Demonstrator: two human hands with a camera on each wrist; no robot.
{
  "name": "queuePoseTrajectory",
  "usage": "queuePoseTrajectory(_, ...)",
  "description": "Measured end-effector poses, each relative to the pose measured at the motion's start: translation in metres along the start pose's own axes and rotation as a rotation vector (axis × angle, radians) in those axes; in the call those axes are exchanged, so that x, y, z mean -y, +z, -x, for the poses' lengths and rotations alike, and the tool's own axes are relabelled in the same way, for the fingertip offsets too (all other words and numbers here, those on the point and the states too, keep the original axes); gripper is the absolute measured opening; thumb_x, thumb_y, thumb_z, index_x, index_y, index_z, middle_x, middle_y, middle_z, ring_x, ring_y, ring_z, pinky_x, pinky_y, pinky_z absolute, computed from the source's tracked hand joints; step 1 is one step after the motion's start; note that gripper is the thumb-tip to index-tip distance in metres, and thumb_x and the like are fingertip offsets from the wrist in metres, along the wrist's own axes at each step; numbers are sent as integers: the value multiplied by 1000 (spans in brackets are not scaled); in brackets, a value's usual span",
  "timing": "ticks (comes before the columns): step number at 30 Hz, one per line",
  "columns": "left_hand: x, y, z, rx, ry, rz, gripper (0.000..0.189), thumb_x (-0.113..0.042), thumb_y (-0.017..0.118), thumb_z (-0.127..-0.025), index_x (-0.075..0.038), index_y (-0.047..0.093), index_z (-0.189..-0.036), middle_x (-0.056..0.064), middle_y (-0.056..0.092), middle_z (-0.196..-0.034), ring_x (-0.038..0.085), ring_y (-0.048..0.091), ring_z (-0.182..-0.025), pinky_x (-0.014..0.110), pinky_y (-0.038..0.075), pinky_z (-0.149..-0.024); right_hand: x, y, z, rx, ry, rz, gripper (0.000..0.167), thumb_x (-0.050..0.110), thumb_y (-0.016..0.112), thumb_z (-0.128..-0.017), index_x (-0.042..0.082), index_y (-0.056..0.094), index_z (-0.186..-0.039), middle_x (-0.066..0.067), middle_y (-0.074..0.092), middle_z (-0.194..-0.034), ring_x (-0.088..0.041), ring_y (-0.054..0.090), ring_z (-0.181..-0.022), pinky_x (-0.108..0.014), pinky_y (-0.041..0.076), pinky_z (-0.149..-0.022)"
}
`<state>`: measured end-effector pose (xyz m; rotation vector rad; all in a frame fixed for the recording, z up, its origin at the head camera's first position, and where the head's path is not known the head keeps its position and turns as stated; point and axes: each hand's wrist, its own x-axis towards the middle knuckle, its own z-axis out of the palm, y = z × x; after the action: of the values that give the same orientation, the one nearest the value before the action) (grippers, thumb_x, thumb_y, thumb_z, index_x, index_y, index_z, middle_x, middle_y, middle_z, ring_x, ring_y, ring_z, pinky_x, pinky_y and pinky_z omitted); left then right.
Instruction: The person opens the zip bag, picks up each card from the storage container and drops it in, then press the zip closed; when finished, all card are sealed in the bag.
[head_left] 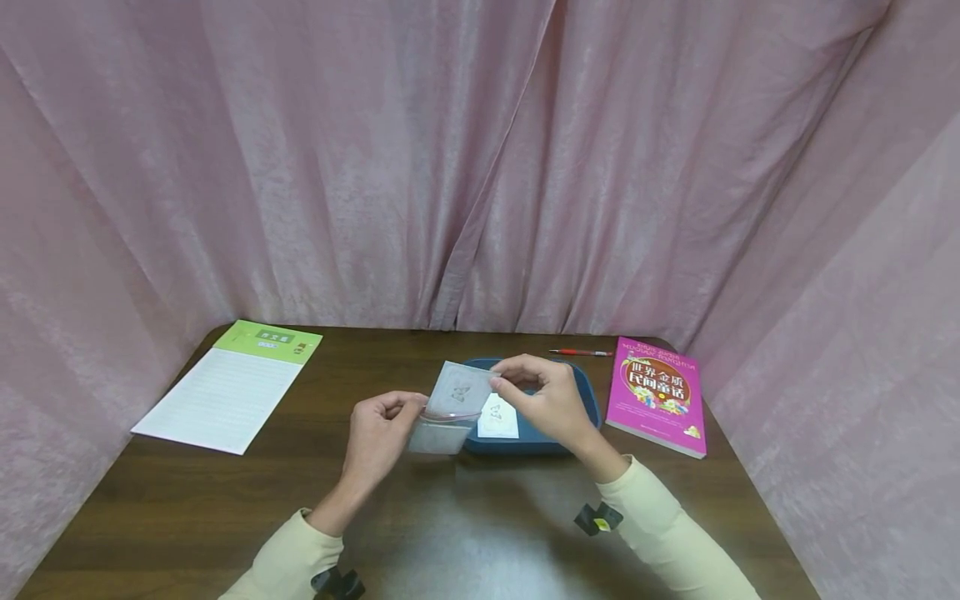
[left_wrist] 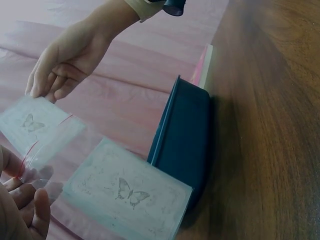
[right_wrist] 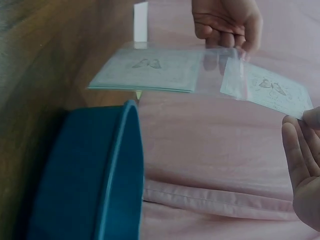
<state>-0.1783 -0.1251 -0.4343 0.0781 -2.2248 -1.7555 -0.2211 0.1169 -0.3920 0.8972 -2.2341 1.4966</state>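
Observation:
My left hand [head_left: 381,435] pinches a clear zip bag [right_wrist: 212,77] near its red-lined mouth. Inside the bag lies a stack of pale cards [right_wrist: 145,70] with a butterfly print on top. Between thumb and fingers of my right hand [head_left: 549,402] is the far end of a single butterfly card [head_left: 461,388]. This card's other end reaches past the red line into the bag, as the right wrist view shows. Another white butterfly card [head_left: 498,418] sits at the left side of the blue tray [head_left: 555,447], below my hands.
A pink book [head_left: 655,398] lies right of the tray, with a red pen [head_left: 581,352] behind it. On the left is a lined writing pad [head_left: 225,398] with a green top. Pink curtains [head_left: 480,167] enclose the brown table [head_left: 187,517] at the back and sides.

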Motion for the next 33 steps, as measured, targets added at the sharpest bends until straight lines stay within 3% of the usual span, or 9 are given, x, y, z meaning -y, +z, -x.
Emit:
queuePoseTrajectory(8,-2,-1,0,7,-17,20,12,-16,74,-89,-6,81,-87,8,72,-70,6,52,-59,23,37,-51,-7,8,4,54,-8,-34,10,9,74,-93,11,76,-102,-1,77,-89,-13,71,-75,-30,58,-66)
queuePoseTrajectory(15,-2,0,0,6,-20,6,14,-18,74,-89,-6,81,-86,6,75,-74,8,60,-64,23,45,-57,-11,12,6,76,53,-67,9,11,73,-94,10,76,-102,-2,76,-84,-26,71,-69,-29,54,-58)
queuePoseTrajectory(23,-3,-1,1,4,-25,11,14,-17,74,-90,-5,81,-87,7,75,-74,8,59,-63,23,44,-56,-13,15,8,95,66,-63,9,14,73,-94,12,76,-102,-2,76,-86,-20,70,-69,-30,54,-57)
queuePoseTrajectory(33,-3,-1,1,-6,-9,44,15,-17,74,-90,-5,80,-85,10,73,-71,7,55,-60,23,40,-53,-16,18,11,114,54,0,10,15,74,-94,14,78,-102,1,77,-94,-10,67,-76,-33,57,-66)
